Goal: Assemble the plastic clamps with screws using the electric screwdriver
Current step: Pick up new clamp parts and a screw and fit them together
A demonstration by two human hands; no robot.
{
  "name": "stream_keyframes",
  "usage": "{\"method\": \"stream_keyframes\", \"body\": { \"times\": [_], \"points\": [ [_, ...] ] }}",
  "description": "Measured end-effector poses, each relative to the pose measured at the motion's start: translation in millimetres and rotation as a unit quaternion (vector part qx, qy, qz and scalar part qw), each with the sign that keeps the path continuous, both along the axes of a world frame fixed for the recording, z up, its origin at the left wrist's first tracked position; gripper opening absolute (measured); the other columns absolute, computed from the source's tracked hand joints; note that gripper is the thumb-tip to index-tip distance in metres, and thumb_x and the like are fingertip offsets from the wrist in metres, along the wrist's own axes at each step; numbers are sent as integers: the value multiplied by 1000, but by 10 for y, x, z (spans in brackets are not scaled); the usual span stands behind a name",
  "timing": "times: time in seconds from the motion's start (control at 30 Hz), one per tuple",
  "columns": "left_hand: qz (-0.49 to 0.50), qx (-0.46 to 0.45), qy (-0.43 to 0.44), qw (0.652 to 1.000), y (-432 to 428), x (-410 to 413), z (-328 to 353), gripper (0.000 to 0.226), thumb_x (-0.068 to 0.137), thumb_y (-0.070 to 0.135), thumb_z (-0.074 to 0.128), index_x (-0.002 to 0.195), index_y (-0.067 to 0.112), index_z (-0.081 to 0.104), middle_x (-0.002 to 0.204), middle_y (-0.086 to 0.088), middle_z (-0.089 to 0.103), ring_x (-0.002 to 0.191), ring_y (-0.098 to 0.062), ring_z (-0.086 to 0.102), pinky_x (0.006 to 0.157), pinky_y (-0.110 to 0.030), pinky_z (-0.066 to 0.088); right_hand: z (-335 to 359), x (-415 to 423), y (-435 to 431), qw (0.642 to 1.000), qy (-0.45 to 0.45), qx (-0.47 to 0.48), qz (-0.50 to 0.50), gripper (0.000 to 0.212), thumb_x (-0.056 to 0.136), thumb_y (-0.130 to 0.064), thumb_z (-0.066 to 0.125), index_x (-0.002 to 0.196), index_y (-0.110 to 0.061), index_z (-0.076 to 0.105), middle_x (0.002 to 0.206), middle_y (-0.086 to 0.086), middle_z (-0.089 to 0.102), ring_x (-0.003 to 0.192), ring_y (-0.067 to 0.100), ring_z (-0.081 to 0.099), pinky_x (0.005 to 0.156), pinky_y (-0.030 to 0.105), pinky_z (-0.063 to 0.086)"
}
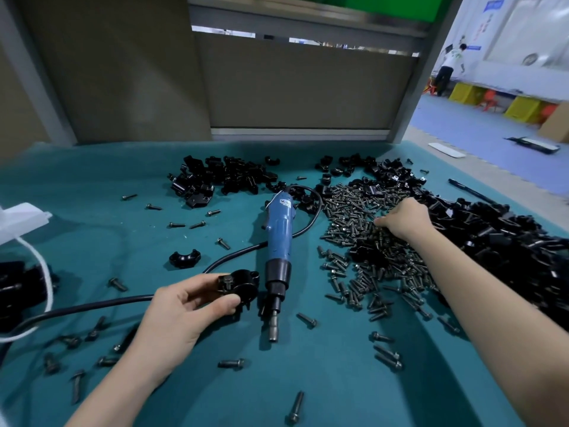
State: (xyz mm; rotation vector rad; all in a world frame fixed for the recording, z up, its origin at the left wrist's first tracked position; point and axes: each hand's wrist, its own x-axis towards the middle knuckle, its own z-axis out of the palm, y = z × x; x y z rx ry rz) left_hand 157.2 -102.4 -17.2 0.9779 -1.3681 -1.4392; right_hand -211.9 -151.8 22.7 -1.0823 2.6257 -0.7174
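Note:
My left hand (178,315) grips a black plastic clamp (243,286) near the table's front, with a screw standing in one ear of the clamp. Just right of it lies the blue electric screwdriver (278,238), flat on the teal mat, bit end towards me, held by neither hand. My right hand (406,218) reaches into the big heap of dark screws (363,241), its fingers curled down among them; whether it pinches a screw is hidden. A single clamp half (184,258) lies left of the screwdriver.
Piles of black clamp parts lie at the back centre (221,178) and along the right side (498,238). Loose screws are scattered over the teal mat (92,211). The screwdriver's black cable (92,306) runs left. A white cord and black parts sit at the left edge. A grey partition stands behind.

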Motion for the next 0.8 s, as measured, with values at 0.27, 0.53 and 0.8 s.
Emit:
{"method": "stream_keyframes", "body": {
  "times": [0.27,0.53,0.8],
  "points": [
    [-1,1,7,1000,0,9,20,28,56,16,75,78,33,79,82,3,77,71,-9,72,63,-9,51,-34,87,-53,988,-70,-123,-55,23,88,-21,70,103,-3,70,102,16,69,68,19,56,68,33,48],
    [-3,14,5,1000,10,4,7,22,59,13,77,77,26,79,84,-2,77,72,-10,72,63,-12,53,387,1012,326,947,-62,-124,290,13,91,-15,62,101,-14,71,77,0,70,62,5,67,61,15,55],
    [0,-1,-16,1000,-13,12,-10,29,71,-6,75,78,22,77,83,-1,77,75,-6,70,67,-11,52,446,1794,513,870,49,25,490,8,96,-16,60,102,-19,63,81,-8,60,58,-2,50,71,23,48]
  ]
}}
